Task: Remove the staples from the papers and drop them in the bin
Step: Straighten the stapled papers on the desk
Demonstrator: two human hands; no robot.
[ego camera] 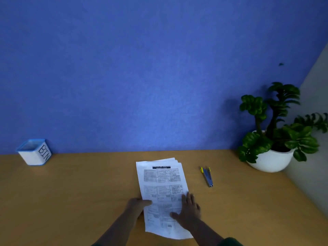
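A stack of printed white papers [162, 185] lies lengthwise on the wooden table, near its front middle. My left hand [137, 205] grips the stack's left edge, thumb on top of the sheet. My right hand [189, 209] rests flat on the lower right part of the stack, fingers spread. A blue and yellow staple remover [207, 176] lies on the table to the right of the papers, untouched. A small white container with a blue rim, marked BIN [34, 154], stands at the far left against the wall. No staple is visible at this distance.
A green plant in a white round pot [270, 160] stands at the back right corner. A blue wall runs along the table's far edge. A grey wall borders the table [79, 192] on the right.
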